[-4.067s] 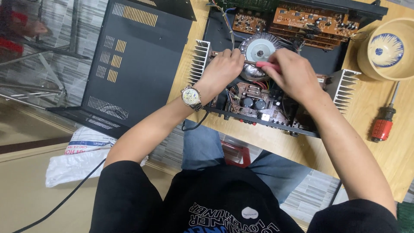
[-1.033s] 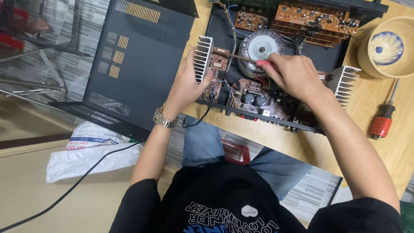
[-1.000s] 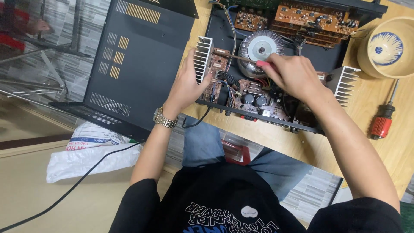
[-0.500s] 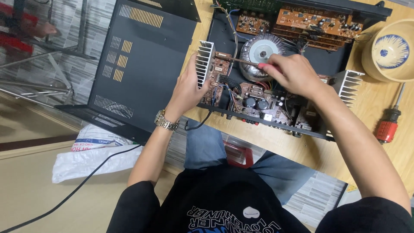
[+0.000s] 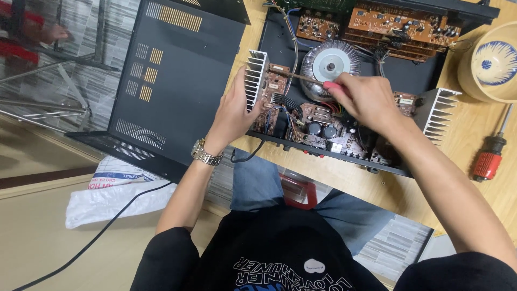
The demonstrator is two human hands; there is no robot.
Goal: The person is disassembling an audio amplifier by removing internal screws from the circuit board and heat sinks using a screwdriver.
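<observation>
An opened black amplifier chassis [image 5: 280, 32] lies on a wooden table, showing brown circuit boards [image 5: 398, 24], a round silver transformer [image 5: 329, 62] and finned heat sinks. My left hand [image 5: 235, 110], with a metal wristwatch, grips the left heat sink [image 5: 256, 75] and the chassis edge. My right hand [image 5: 366, 99] holds a thin screwdriver with a pink handle [image 5: 334, 86]; its shaft points left, with the tip on the small board [image 5: 277, 86] beside that heat sink.
The removed black vented cover [image 5: 172, 81] lies to the left. A red-handled screwdriver [image 5: 490, 159] and a cream bowl with a blue pattern [image 5: 493, 64] sit at the right. A second heat sink [image 5: 439, 113] stands by my right forearm. White bag [image 5: 116, 186] and black cable on the floor.
My left hand moved from the middle of the boards out to the left heat sink. My right hand stays over the transformer with the screwdriver, its tip reaching left.
</observation>
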